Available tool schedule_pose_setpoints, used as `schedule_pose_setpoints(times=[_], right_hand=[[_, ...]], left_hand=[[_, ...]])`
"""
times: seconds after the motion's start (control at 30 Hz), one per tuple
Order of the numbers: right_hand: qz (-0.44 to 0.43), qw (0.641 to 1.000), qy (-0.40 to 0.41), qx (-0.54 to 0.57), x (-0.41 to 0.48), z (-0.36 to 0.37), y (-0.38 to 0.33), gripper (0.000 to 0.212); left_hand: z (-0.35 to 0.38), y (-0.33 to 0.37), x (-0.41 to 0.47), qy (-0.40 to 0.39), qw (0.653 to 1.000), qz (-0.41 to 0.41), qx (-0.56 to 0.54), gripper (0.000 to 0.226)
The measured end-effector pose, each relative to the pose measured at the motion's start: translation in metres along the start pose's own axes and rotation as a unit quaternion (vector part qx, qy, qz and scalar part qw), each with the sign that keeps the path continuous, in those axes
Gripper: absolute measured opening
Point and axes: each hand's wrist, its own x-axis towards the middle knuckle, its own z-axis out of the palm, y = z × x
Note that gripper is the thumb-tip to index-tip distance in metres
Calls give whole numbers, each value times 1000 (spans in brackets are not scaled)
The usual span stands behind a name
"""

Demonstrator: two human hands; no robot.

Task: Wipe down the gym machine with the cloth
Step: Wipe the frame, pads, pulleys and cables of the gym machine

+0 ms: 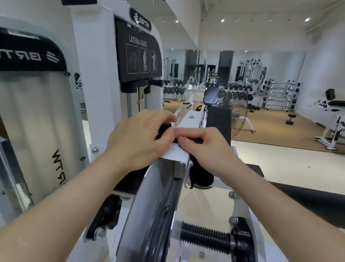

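- A black cloth (201,175) lies draped over the white lever arm (176,153) of a lateral raise machine (94,62), at the centre of the view. One end is bunched on the arm's left side and the other hangs down its right side.
- The left hand (142,136), at 9 o'clock of the arm, curls its fingers over the bunched end. The right hand (205,146), at 3 o'clock, pinches the cloth against the arm's top face with bent fingers. The fingertips of the two hands nearly meet.
- Judged from this, the wipe is mid-course, with the arm as the part in hand. No surface shows a wet trail or a dust line, so what is already clean cannot be told.
- Apparently left to do: the black pad (218,122) at 12 o'clock, the curved cam wheel (161,212) and threaded knob (204,234) at 6 o'clock, and the weight-stack shroud (24,109) at 9 o'clock.
- Beyond, dumbbell racks (232,92) line a mirrored wall.
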Motion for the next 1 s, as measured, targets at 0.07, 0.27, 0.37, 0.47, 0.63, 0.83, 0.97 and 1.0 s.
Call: schedule_pose_setpoints(times=[0.07,0.27,0.37,0.47,0.63,0.83,0.97,1.0], right_hand=[[-43,998,-14,39,-35,4,-15,24],[40,999,20,23,-11,10,-25,22],[46,999,-11,-10,-18,15,-33,23],[-50,997,-14,-53,-56,29,-51,26],[-181,970,-4,-162,-99,50,-65,26],[-32,977,93,-188,-58,30,-67,15],[-143,963,-5,-228,-76,33,-83,29],[-176,956,-42,-233,-82,35,-86,29]], left_hand=[[-2,0,-2,-7,1000,3,-23,36],[-10,10,-22,-56,993,64,-86,39],[-20,14,-50,-46,989,68,-124,40],[-32,14,-87,-24,969,-11,-247,38],[-39,19,-136,37,954,-44,-296,46],[-38,28,-103,103,942,-154,-280,24],[-32,15,-136,173,900,-237,-322,30],[-28,9,-151,183,892,-259,-323,29]])
